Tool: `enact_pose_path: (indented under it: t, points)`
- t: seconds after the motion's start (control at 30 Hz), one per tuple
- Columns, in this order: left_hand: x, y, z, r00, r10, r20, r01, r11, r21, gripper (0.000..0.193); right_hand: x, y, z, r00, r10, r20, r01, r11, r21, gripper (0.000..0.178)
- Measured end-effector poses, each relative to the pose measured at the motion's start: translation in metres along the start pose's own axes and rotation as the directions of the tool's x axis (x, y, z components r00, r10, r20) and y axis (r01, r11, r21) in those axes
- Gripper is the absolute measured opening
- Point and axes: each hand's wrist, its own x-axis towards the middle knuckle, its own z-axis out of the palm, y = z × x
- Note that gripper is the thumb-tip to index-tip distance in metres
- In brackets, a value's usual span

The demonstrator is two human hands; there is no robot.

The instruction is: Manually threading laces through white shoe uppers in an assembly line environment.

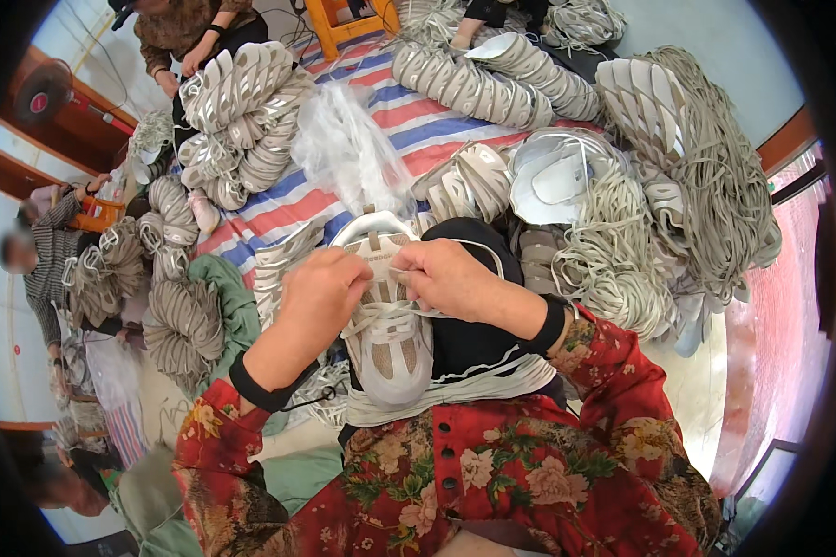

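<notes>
Head camera: a beige-and-grey shoe upper (397,360) lies at the centre of the frame over the person's lap, its toe toward the lower edge and pale laces (385,320) across its front. The left hand (318,290) and right hand (453,280) flank its tongue, fingertips of each drawn together; whether a lace end is pinched in either cannot be told. The hands partly cover the upper's sides, and a band of pale strands (474,382) crosses the lap beneath its toe. A striped sheet (404,119) fills the upper centre, and a green cloth (239,302) lies left of centre

Counted: one shoe upper between two hands; two black wristbands (550,325); three dark buttons on the red flowered jacket (520,464); one fan (43,91) at upper left; one orange stool (330,28) at top centre; one crumpled clear bag (348,144) beneath it; two long rows of nested uppers (474,90) at upper right. Further bundles (241,102) at left and lace hanks (724,176) at right overlap too much to count
</notes>
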Motion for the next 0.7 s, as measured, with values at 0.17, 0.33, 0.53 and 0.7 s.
enact_pose_path:
  t: [0.17,0.33,0.53,0.7]
  points:
    - [0.008,0.010,-0.003,0.984,0.090,0.156,-0.133,0.948,0.290,0.008,0.001,0.015,0.006,0.977,-0.205,-0.060,0.134,0.807,-0.575,0.014]
    - [0.019,0.018,0.001,0.955,0.105,0.279,-0.214,0.892,0.397,0.010,0.000,0.021,0.006,0.977,-0.200,-0.072,0.131,0.831,-0.540,0.014]
    - [0.022,0.013,0.012,0.956,0.073,0.285,-0.103,0.990,0.093,0.004,0.000,0.022,0.005,0.965,-0.244,-0.099,0.158,0.836,-0.525,0.012]
    - [0.002,-0.002,0.001,0.980,0.124,0.154,-0.164,0.945,0.282,0.003,-0.006,0.022,0.002,0.962,-0.257,-0.093,0.189,0.871,-0.453,0.013]
